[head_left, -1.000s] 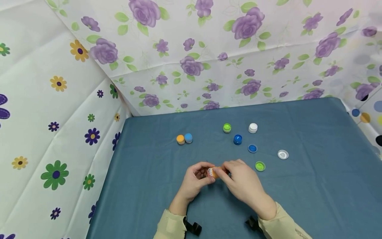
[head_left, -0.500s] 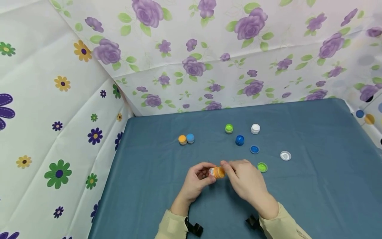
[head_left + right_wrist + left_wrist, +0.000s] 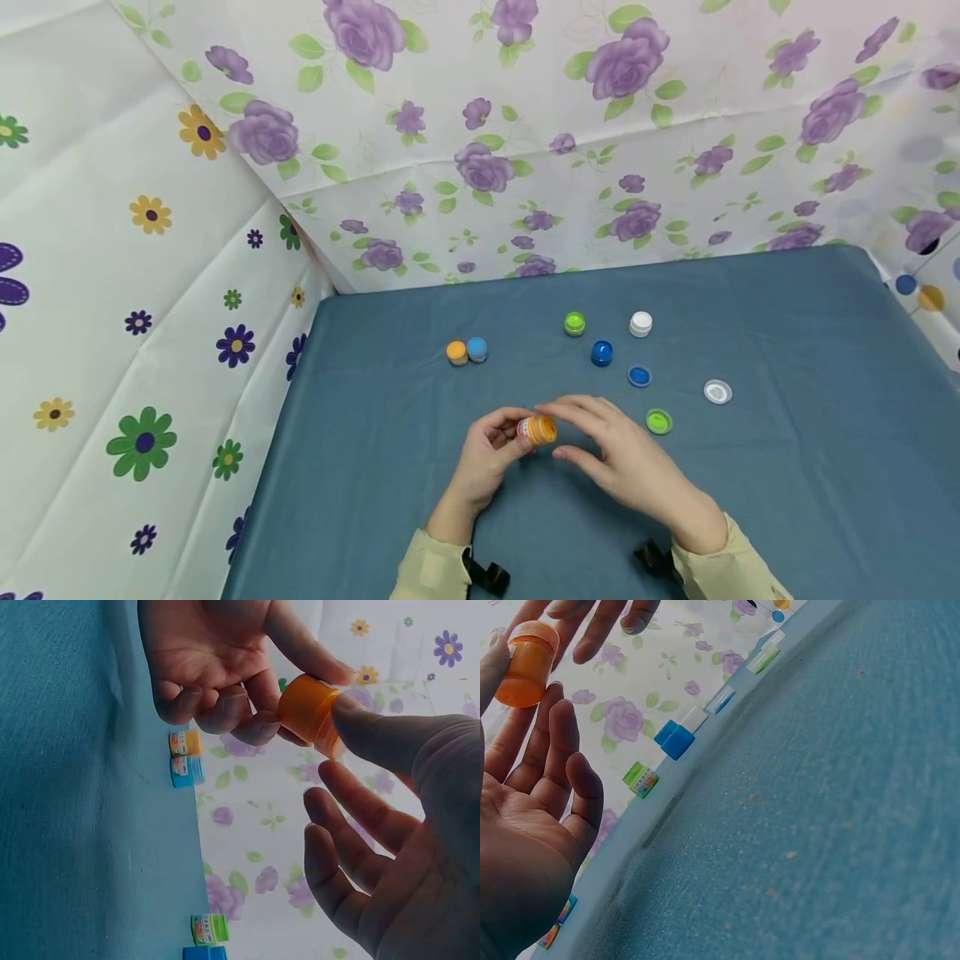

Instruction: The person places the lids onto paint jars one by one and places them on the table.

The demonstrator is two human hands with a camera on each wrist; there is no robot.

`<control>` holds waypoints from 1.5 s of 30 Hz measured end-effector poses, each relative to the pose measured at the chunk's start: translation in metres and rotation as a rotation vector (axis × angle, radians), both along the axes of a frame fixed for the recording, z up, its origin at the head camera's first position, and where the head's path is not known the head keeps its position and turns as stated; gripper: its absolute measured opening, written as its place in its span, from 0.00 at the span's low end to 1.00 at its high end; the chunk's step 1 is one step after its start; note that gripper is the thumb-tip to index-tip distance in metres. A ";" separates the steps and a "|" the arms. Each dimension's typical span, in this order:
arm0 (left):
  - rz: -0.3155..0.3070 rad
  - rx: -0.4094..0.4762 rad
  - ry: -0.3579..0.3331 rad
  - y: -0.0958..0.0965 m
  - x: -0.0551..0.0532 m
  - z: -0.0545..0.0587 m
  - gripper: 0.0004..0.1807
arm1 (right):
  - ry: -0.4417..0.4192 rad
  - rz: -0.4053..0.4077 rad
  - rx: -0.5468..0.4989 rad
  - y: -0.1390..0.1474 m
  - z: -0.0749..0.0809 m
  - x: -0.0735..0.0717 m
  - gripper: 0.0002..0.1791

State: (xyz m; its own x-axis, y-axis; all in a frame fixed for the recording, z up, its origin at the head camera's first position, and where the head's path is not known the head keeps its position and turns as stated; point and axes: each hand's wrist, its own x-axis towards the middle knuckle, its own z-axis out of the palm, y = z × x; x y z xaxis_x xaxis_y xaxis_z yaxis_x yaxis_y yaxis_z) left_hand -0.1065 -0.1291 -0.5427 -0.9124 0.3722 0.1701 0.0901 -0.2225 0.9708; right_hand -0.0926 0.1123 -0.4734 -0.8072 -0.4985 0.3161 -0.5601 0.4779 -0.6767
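My left hand pinches a small orange paint jar between thumb and fingers, tilted with its end towards the right. In the left wrist view, the jar shows a ridged orange end at the top; whether that is a lid, I cannot tell. Just right of it, my right hand is spread, thumb apart from the fingers and nothing gripped. In the right wrist view, the right thumb overlaps the edge of the jar; contact is unclear.
Behind the hands stand green, white and dark blue jars. Blue, white and green lids lie to the right. Yellow-orange and light blue jars stand side by side further left.
The right fingers were curled at the orange jar's end; they have drawn back and spread, uncovering that end. The left hand keeps its hold, with the jar turned slightly.
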 end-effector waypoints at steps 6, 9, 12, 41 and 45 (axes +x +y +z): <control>-0.009 0.019 0.009 0.000 0.001 -0.001 0.29 | 0.035 0.004 0.002 -0.001 -0.003 0.000 0.31; -0.024 0.033 0.011 0.000 0.001 -0.002 0.25 | 0.045 -0.007 0.009 -0.002 -0.004 -0.001 0.29; -0.035 0.038 0.026 0.000 0.000 -0.003 0.22 | 0.046 -0.029 0.019 -0.003 -0.003 -0.001 0.27; -0.027 0.015 0.017 0.002 0.000 -0.001 0.32 | -0.125 -0.186 0.059 -0.007 -0.006 -0.001 0.15; -0.016 0.020 0.015 0.000 0.000 -0.003 0.32 | -0.004 -0.088 0.027 -0.006 -0.006 -0.003 0.27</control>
